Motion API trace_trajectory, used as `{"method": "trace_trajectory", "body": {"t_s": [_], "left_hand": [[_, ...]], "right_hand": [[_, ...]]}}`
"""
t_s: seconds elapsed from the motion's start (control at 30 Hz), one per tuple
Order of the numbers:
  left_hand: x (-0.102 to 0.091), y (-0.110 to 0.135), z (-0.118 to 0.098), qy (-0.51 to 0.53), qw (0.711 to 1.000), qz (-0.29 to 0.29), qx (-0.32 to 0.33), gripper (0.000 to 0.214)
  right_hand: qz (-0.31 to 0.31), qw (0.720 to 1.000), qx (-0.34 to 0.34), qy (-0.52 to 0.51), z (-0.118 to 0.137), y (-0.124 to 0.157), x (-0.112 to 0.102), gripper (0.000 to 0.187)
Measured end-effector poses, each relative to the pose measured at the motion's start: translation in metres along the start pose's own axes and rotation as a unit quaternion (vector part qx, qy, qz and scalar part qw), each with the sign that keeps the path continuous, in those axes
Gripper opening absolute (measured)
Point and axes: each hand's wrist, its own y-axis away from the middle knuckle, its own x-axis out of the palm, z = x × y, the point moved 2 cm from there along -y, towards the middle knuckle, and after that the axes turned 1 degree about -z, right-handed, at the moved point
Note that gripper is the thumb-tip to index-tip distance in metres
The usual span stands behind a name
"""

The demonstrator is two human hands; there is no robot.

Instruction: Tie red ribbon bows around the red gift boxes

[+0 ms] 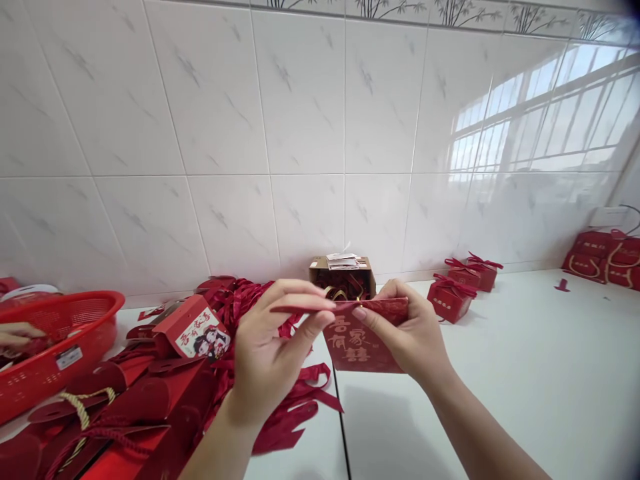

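Observation:
A red paper gift box (367, 345) with gold Chinese characters is held up in front of me, above the table. My right hand (413, 330) grips its right side and top edge, the thumb lying across the front. With thumb and fingertips, my left hand (285, 340) pinches a dark red ribbon (345, 305) at the top of the box, near a small gold eyelet. A thin red piece sticks out left behind these fingers; whether it is ribbon or a box flap I cannot tell.
Left are piled flat red boxes (175, 400), loose red ribbons (287, 423) and a printed box (193, 327). Another person's hand (17, 339) reaches into a red plastic basket (107, 310). A cardboard box (373, 277) stands against the wall; ribbon-tied boxes (450, 300) stand right.

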Motion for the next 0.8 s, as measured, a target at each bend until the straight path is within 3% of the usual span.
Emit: {"method": "trace_trajectory", "body": {"t_s": [0.07, 0.2, 0.37, 0.53, 0.67, 0.8], "left_hand": [[-0.010, -0.003, -0.003, -0.032, 0.999, 0.009, -0.008, 0.010], [-0.024, -0.004, -0.005, -0.065, 0.995, -0.035, -0.068, 0.016], [-0.018, -0.001, -0.012, 0.041, 0.992, -0.056, -0.107, 0.057], [-0.017, 0.000, -0.015, 0.032, 0.995, 0.044, -0.080, 0.019], [-0.018, -0.003, -0.012, 0.024, 0.989, 0.127, -0.067, 0.028], [-0.012, -0.005, -0.011, 0.035, 0.979, 0.182, -0.087, 0.024]], "right_hand": [[0.034, 0.998, -0.045, 0.027, 0.001, 0.000, 0.001, 0.027], [0.099, 0.967, -0.218, 0.086, 0.008, 0.004, 0.005, 0.023], [0.117, 0.922, -0.345, 0.128, 0.016, 0.011, 0.005, 0.026], [0.125, 0.914, -0.363, 0.133, 0.024, 0.012, 0.001, 0.026], [0.124, 0.920, -0.351, 0.125, 0.026, 0.011, -0.003, 0.026], [0.116, 0.919, -0.348, 0.144, 0.027, 0.010, -0.004, 0.024]]}}
